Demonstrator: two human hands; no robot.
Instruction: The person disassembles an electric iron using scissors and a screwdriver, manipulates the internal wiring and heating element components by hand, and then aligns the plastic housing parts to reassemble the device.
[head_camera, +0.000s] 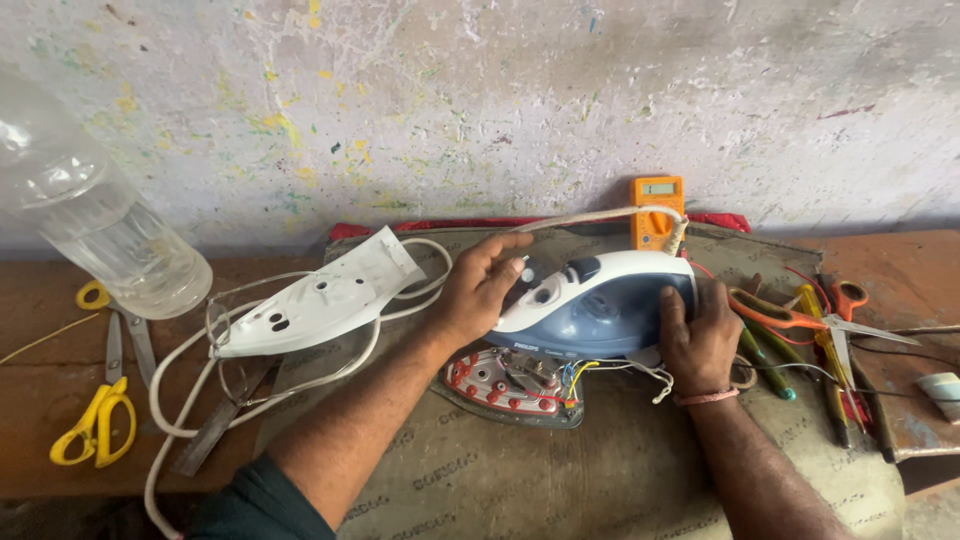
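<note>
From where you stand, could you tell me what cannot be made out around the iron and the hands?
- Head view: the far side of the iron body, hidden by its own shell.
- Left hand: its palm hides part of the dial area.
- Right hand: covers the iron's rear end.
- Soleplate: largely under the iron body.
- Bottle: cut off by the left edge and blurred.

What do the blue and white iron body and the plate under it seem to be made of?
The iron body looks like glossy moulded plastic, going by its smooth sheen. The plate under it seems to be dull grey metal with bare wiring on top. Left hand and right hand grip the body.
</note>
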